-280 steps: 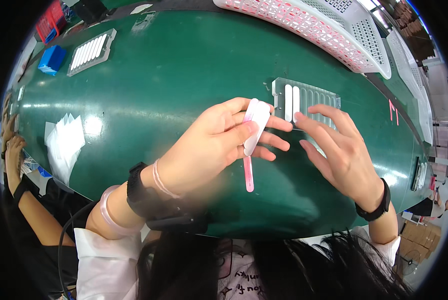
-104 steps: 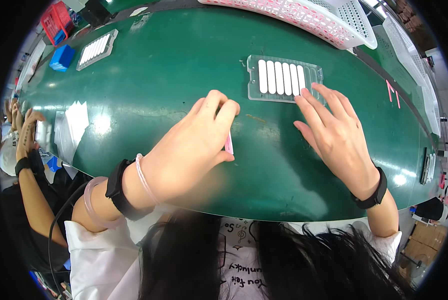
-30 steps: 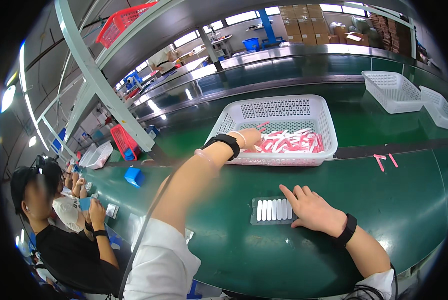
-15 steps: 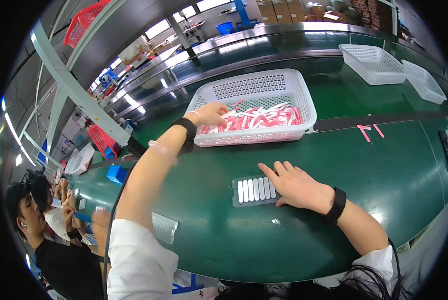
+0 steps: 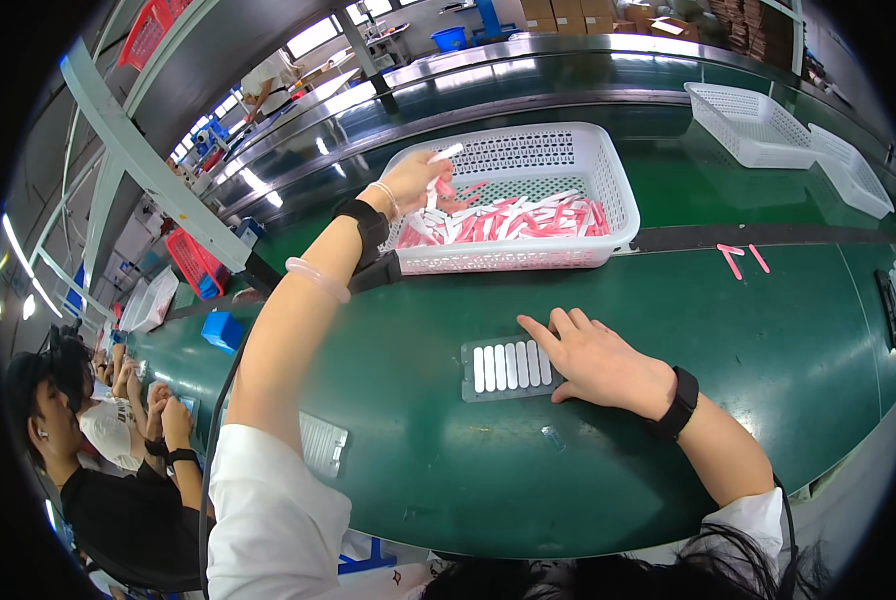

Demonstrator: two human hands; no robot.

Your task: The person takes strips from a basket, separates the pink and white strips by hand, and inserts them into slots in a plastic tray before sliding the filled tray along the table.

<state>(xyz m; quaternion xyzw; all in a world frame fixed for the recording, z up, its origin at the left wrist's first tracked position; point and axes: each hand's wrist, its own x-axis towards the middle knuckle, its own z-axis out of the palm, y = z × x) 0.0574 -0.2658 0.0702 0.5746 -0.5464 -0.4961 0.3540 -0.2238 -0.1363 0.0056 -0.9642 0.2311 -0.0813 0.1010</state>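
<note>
My left hand (image 5: 414, 186) is closed over the left part of a white perforated basket (image 5: 625, 205). A white strip with rounded ends (image 5: 448, 153), like a small nail file, sticks out of its fingertips, with pink ones under the fingers. A heap of pink and white nail files (image 5: 513, 222) lies in the basket. My right hand (image 5: 613, 370) rests with fingers spread on the right end of a clear plastic tray (image 5: 509, 395). Several white files (image 5: 501, 368) lie side by side in the tray; its right end is hidden by the hand.
Another clear tray (image 5: 323, 445) lies by my left forearm. Three loose pink files (image 5: 732, 263) lie at right. White baskets (image 5: 751, 150) stand at far right, and a blue box (image 5: 223, 331) at left. A co-worker (image 5: 118, 500) sits at left, near a slanting metal post (image 5: 158, 185).
My left hand has risen from the heap, now with a white file showing at its fingertips. My right hand stays on the tray. The co-worker's hands at left have shifted.
</note>
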